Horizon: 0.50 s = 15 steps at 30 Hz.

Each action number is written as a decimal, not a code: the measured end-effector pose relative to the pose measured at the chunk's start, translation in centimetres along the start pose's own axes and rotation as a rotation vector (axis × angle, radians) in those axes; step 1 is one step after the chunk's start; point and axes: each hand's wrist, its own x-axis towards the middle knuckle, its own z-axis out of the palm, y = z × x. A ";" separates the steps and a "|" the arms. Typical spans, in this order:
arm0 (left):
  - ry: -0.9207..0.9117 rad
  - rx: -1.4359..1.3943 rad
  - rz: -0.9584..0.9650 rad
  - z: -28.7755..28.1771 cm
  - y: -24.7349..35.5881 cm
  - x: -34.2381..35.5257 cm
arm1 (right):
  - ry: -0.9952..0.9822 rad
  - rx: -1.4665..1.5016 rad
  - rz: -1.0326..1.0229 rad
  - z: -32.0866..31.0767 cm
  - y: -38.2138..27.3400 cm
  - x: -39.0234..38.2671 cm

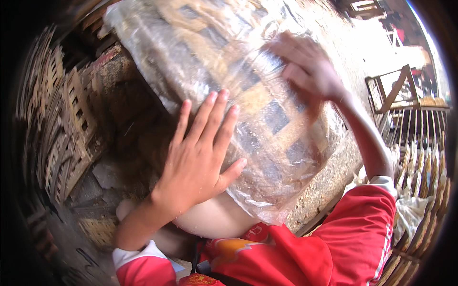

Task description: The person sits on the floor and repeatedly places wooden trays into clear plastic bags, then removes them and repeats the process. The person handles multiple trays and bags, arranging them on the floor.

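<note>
A clear, wrinkled plastic sheet (267, 157) lies over a woven lattice panel (255, 97) with tan strips and dark square gaps showing through. My left hand (193, 159) rests at the sheet's near left edge, fingers stretched and spread, palm down, nothing in it. Over the right part of the sheet is my right hand (312, 69), blurred by motion. Its fingers look extended with the thumb apart, and I see nothing held. Whether it touches the plastic I cannot tell. Below the sheet's near edge, my bare leg (219, 217) shows.
Stacked woven lattice pieces (71, 114) stand at the left. To the right are a wooden frame (393, 88) and a slatted rack (415, 124) with pale strips and a crumpled plastic bag (411, 212). Gritty brown ground (317, 198) runs beside the sheet.
</note>
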 end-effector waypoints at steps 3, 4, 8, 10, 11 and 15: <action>0.092 -0.081 -0.036 -0.1 0.6 -0.7 | -0.050 -0.303 0.273 0.2 4.2 0.3; 0.147 -0.134 -0.018 0.4 0.7 -0.9 | -0.009 -0.255 0.186 -0.2 3.2 -2.4; 0.150 -0.041 -0.111 5.1 2.3 -0.7 | 0.002 -0.145 -0.220 -0.3 -0.2 -3.3; 0.081 0.180 -0.100 4.8 3.3 0.5 | 0.006 -0.162 -0.265 -0.8 -2.6 -1.0; 0.101 0.199 -0.093 5.4 3.5 1.1 | 0.023 -0.176 -0.293 -1.0 -4.1 0.6; 0.315 -0.016 0.079 4.1 2.1 -0.4 | 0.058 -0.186 -0.411 -2.5 -10.6 6.8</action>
